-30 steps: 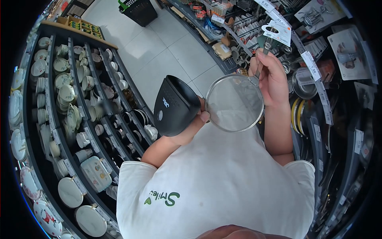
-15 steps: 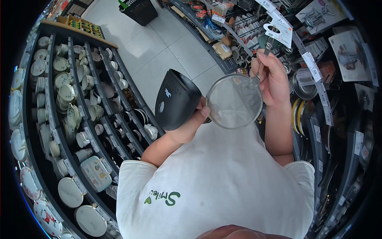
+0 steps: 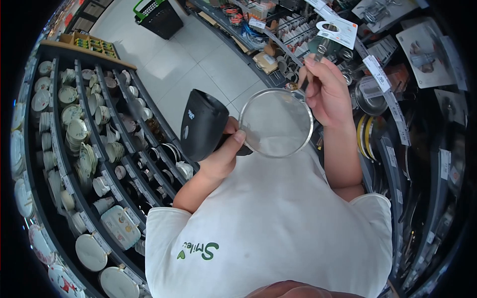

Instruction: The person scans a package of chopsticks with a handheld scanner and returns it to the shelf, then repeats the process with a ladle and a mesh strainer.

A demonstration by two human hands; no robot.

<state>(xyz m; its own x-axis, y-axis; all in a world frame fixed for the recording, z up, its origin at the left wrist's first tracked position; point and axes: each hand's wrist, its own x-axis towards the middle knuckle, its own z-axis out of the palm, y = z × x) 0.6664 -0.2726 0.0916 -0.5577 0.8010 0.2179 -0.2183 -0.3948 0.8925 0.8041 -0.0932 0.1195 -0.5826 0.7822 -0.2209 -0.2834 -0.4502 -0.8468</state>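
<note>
My left hand [image 3: 222,155] is wrapped round a black handheld barcode scanner [image 3: 202,124], whose wide head points up and away from me. Its thumb lies at the rim of a round fine-mesh strainer [image 3: 276,124] with a metal rim. My right hand [image 3: 328,92] grips the strainer by its metal handle, fingers closed near the top. A white hang tag [image 3: 338,32] sits at the handle's end, above my right fingers. The mesh disc faces me in front of my white shirt [image 3: 268,208], between both hands.
Shelves of bowls and plates [image 3: 78,130] run along the left. To the right, a rack holds packaged kitchen tools [image 3: 422,54], pans and price labels [image 3: 377,73]. A black shopping basket [image 3: 160,21] with green handles stands on the tiled floor [image 3: 184,64] ahead.
Both hands, the scanner and the strainer have shifted slightly left in view. The scanner has turned a little, and the tag has tilted. Both holds stay the same.
</note>
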